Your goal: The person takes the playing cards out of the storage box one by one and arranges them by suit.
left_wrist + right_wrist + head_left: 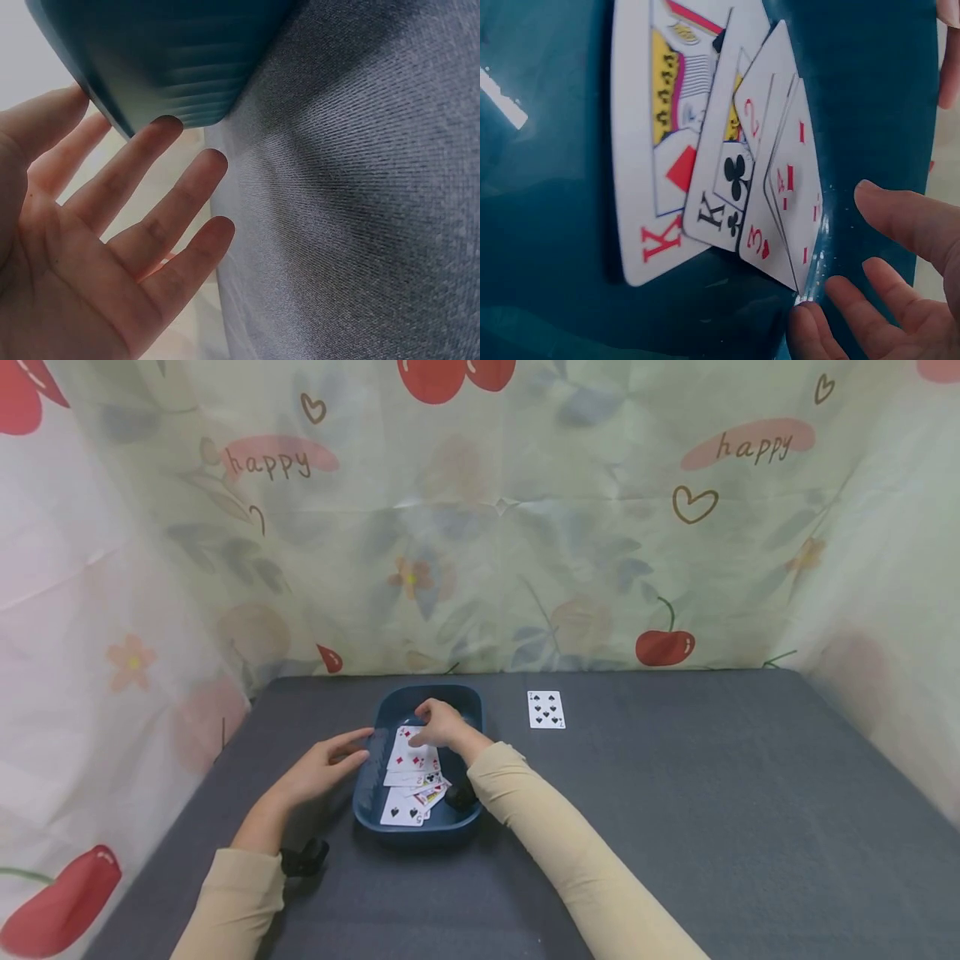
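Note:
A dark blue tray holds several overlapping playing cards, with a diamonds card on top and a spades card at the near end. My right hand is inside the tray over the diamonds card, holding nothing visible. In the right wrist view, its loosely bent fingers are beside the pile's edge, where a king of diamonds, a king of clubs and a three of hearts show. My left hand has its fingers spread, fingertips at the tray's left rim.
A seven of spades lies face up on the dark grey tablecloth, right of the tray. A patterned curtain hangs behind the table and along both sides. Each wrist wears a black camera.

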A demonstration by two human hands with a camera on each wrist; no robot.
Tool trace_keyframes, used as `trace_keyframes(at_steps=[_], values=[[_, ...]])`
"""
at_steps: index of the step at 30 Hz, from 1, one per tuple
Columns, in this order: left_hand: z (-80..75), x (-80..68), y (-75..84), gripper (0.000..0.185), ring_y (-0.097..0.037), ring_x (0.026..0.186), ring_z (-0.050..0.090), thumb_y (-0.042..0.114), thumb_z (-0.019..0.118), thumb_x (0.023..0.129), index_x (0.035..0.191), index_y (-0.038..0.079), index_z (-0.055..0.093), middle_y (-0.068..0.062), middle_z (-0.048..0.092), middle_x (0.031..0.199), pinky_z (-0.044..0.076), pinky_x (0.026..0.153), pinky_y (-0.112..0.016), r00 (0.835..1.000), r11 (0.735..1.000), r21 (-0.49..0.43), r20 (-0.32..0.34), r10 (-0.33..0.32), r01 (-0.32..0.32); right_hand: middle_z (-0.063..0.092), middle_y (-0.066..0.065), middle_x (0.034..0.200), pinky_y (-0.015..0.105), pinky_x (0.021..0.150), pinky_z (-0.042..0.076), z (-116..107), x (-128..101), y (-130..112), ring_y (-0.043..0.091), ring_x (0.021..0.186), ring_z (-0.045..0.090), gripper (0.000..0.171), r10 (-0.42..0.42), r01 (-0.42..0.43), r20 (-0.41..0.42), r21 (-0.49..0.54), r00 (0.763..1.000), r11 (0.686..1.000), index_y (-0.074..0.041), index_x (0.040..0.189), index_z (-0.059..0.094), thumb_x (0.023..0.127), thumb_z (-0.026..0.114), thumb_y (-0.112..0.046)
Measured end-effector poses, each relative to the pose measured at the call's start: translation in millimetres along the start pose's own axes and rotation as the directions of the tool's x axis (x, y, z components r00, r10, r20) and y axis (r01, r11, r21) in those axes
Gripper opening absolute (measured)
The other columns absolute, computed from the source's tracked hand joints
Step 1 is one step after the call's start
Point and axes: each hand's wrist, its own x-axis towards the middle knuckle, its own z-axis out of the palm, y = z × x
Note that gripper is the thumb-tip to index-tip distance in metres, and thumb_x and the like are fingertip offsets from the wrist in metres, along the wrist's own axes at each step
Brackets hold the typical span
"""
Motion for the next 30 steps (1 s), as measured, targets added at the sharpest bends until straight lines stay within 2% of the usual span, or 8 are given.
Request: trace_keyframes(at_steps=[5,7,12,16,23,30], values=[[0.3,0.0,-0.4,0.053,-0.042,0.128,0.045,0.033,0.048,0.097,0.144,0.014,0.034,-0.023,0.041,0.143,0.041,0.1,-0.056,1.0,1.0,0.005,-0.003,-0.002,0.002,0.054,0.014,0.133,0.038,0.104,0.041,1.6,-0.2,1.4,0.028,0.122,0.051,0.057,-0.009,0.012,0.05,-0.062,0.999,0.998,-0.002,0.126,0.051,0.074,0.076,-0.009],[0.4,-0.1,-0.9,0.052,-0.042,0.127,0.045,0.033,0.048,0.097,0.144,0.014,0.035,-0.023,0.041,0.144,0.041,0.1,-0.055,1.0,1.0,0.005,-0.004,0.002,-0.002,0.053,0.012,0.135,0.037,0.105,0.04,2.7,0.2,2.1,0.026,0.123,0.05,0.06,-0.007,0.015,0.064,-0.116,0.998,0.993,-0.003,0.128,0.051,0.074,0.077,-0.01],[0.2,-0.8,-0.3,0.053,-0.042,0.127,0.045,0.033,0.048,0.097,0.144,0.013,0.035,-0.023,0.038,0.145,0.041,0.1,-0.056,1.0,1.0,0.003,0.0,0.008,-0.008,0.052,0.009,0.136,0.037,0.108,0.036,4.6,0.9,1.1,0.026,0.125,0.047,0.069,0.01,0.014,0.09,-0.255,0.996,0.967,-0.009,0.132,0.048,0.072,0.08,-0.016],[0.2,-1.1,0.5,0.053,-0.042,0.127,0.045,0.033,0.048,0.097,0.144,0.013,0.035,-0.023,0.038,0.145,0.041,0.1,-0.055,1.0,1.0,0.007,-0.002,0.017,-0.017,0.051,0.009,0.137,0.042,0.111,0.031,4.1,-0.4,-1.0,0.031,0.129,0.043,0.071,0.018,0.017,0.105,-0.32,0.994,0.947,-0.011,0.133,0.046,0.072,0.08,-0.017],[-0.3,-0.9,0.4,0.052,-0.041,0.127,0.045,0.032,0.048,0.097,0.144,0.014,0.034,-0.023,0.039,0.144,0.041,0.1,-0.056,1.0,1.0,-0.001,0.001,0.005,-0.005,0.049,0.011,0.136,0.041,0.108,0.035,2.0,-3.6,-3.3,0.03,0.125,0.045,0.071,0.01,0.026,0.098,-0.359,0.995,0.933,-0.012,0.133,0.048,0.07,0.082,-0.019],[-0.2,-1.0,1.2,0.053,-0.042,0.129,0.043,0.033,0.047,0.097,0.145,0.014,0.033,-0.023,0.039,0.145,0.04,0.101,-0.056,1.0,1.0,-0.019,0.013,-0.003,0.003,0.044,0.014,0.128,0.032,0.097,0.045,1.6,-5.2,-3.4,0.024,0.111,0.049,0.07,-0.038,0.044,0.026,-0.276,0.999,0.96,-0.01,0.127,0.05,0.066,0.084,-0.011]])
